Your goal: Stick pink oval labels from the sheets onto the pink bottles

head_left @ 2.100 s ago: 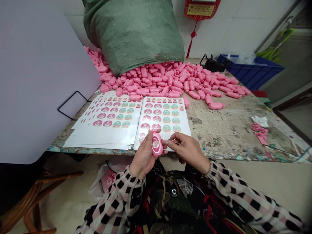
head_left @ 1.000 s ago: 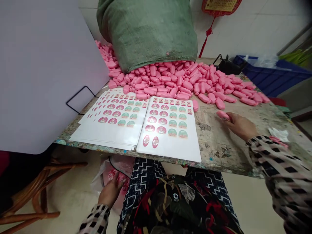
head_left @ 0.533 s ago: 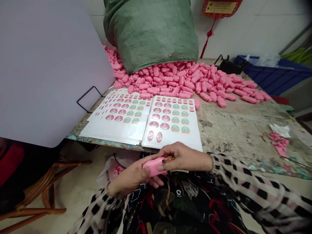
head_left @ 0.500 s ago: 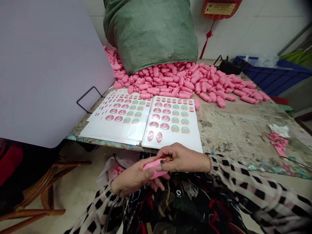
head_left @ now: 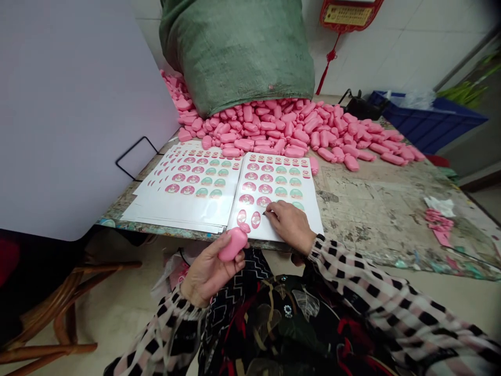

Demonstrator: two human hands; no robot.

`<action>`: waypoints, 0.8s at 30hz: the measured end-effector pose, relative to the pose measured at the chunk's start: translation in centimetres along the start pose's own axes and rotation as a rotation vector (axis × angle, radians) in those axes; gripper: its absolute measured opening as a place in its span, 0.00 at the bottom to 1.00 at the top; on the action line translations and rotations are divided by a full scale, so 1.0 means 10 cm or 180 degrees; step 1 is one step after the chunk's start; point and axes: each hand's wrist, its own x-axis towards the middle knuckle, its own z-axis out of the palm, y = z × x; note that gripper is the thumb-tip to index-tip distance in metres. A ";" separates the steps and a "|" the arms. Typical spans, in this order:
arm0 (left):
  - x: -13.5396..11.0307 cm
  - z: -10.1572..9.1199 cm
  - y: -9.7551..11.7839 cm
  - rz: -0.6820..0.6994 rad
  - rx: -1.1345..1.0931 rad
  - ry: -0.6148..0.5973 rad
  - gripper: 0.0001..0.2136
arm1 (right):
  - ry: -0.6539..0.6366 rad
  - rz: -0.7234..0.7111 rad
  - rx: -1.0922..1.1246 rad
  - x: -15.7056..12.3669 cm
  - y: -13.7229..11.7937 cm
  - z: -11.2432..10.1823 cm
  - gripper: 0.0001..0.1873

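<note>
**Head view: L hand grips bar, R hand on label sheet.**
L hand (head_left: pixel 207 274): fingers together, clamped around pink bar (head_left: pixel 234 245), which is tilted, just off table edge. R hand (head_left: pixel 289 227): fingers bunched together, tips on front label sheet (head_left: pixel 274 180); can't tell if they pinch anything. Front sheet: 2 pink oval labels (head_left: pixel 241 217) at lower L, next to R fingertips; round labels in 4 cols, lowest ones partly hidden by R hand. Label stack (head_left: pixel 183 209) lies just L of it, sheet no. can't tell. Other counts: 1 bar in hand, 1 stray bar (head_left: pixel 313 165) at front sheet's top edge, 1 green woven sack (head_left: pixel 235 52). Bar heap (head_left: pixel 266 125) below sack: too many to count. Done/left: no finished bars seen; most labels on sheets, heap large.
</note>
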 end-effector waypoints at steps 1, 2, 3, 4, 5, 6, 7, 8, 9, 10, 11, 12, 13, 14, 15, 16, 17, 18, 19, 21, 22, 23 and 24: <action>0.01 0.00 0.01 0.0098 -0.0103 0.0162 0.11 | 0.0029 0.0035 -0.0081 0.01 -0.02 0.01 0.14; 0.02 -0.01 0.02 0.0186 -0.0174 0.0301 0.10 | 0.0047 0.0063 -0.0141 0.02 -0.03 0.02 0.14; 0.02 -0.01 0.02 0.0253 -0.0208 0.0411 0.10 | 0.0055 0.0077 -0.0178 0.03 -0.03 0.02 0.14; 0.02 -0.02 0.03 0.0291 -0.0202 0.0488 0.11 | 0.0055 0.0078 -0.0195 0.03 -0.03 0.02 0.14; 0.01 -0.03 0.04 0.0300 -0.0160 0.0529 0.12 | 0.0047 0.0059 -0.0190 0.03 -0.03 0.02 0.14; 0.00 -0.03 0.06 0.0305 -0.0087 0.0536 0.14 | 0.0041 0.0031 -0.0171 0.03 -0.03 0.02 0.13; -0.01 -0.02 0.07 0.0312 0.0014 0.0515 0.16 | 0.0040 0.0003 -0.0148 0.03 -0.02 0.01 0.13; -0.02 0.00 0.09 0.0335 0.0148 0.0492 0.18 | 0.0038 -0.0026 -0.0128 0.04 -0.02 0.01 0.12; -0.02 0.02 0.11 0.0384 0.0330 0.0485 0.19 | 0.0030 -0.0051 -0.0113 0.04 -0.01 0.01 0.12; -0.01 0.05 0.13 0.0474 0.0586 0.0524 0.20 | 0.0017 -0.0070 -0.0108 0.04 -0.01 0.01 0.12; 0.00 0.09 0.15 0.0625 0.0934 0.0633 0.20 | 0.0006 -0.0081 -0.0114 0.05 -0.01 0.01 0.12; 0.02 0.12 0.18 0.0837 0.1402 0.0810 0.18 | -0.0009 -0.0096 -0.0128 0.06 -0.01 0.00 0.12; 0.05 0.15 0.20 0.1082 0.2004 0.1018 0.16 | -0.0031 -0.0120 -0.0142 0.06 -0.01 -0.01 0.12; 0.08 0.18 0.22 0.1325 0.2709 0.1210 0.14 | -0.0055 -0.0145 -0.0158 0.07 -0.02 -0.01 0.12; 0.11 0.20 0.24 0.1514 0.3460 0.1346 0.12 | -0.0082 -0.0171 -0.0175 0.08 -0.02 -0.03 0.12; 0.14 0.22 0.26 0.1615 0.4187 0.1400 0.11 | -0.0116 -0.0199 -0.0190 0.08 -0.03 -0.04 0.12; 0.18 0.23 0.28 0.1610 0.4829 0.1364 0.12 | -0.0152 -0.0224 -0.0202 0.09 -0.03 -0.05 0.13; 0.21 0.23 0.29 0.1522 0.5335 0.1285 0.13 | -0.0192 -0.0243 -0.0211 0.10 -0.03 -0.06 0.13; 0.23 0.23 0.30 0.1403 0.5694 0.1209 0.15 | -0.0223 -0.0254 -0.0218 0.10 -0.03 -0.07 0.13; 0.28 0.21 0.31 0.1208 0.6106 0.1103 0.19 | -0.0281 -0.0291 -0.0211 0.12 -0.02 -0.08 0.13; 0.30 0.20 0.32 0.1167 0.6216 0.1072 0.21 | -0.0305 -0.0320 -0.0199 0.12 -0.02 -0.08 0.13; 0.32 0.19 0.32 0.1165 0.6284 0.1052 0.22 | -0.0320 -0.0352 -0.0187 0.13 -0.01 -0.08 0.13; 0.33 0.18 0.31 0.1190 0.6322 0.1031 0.22 | -0.0327 -0.0389 -0.0179 0.13 0.00 -0.08 0.13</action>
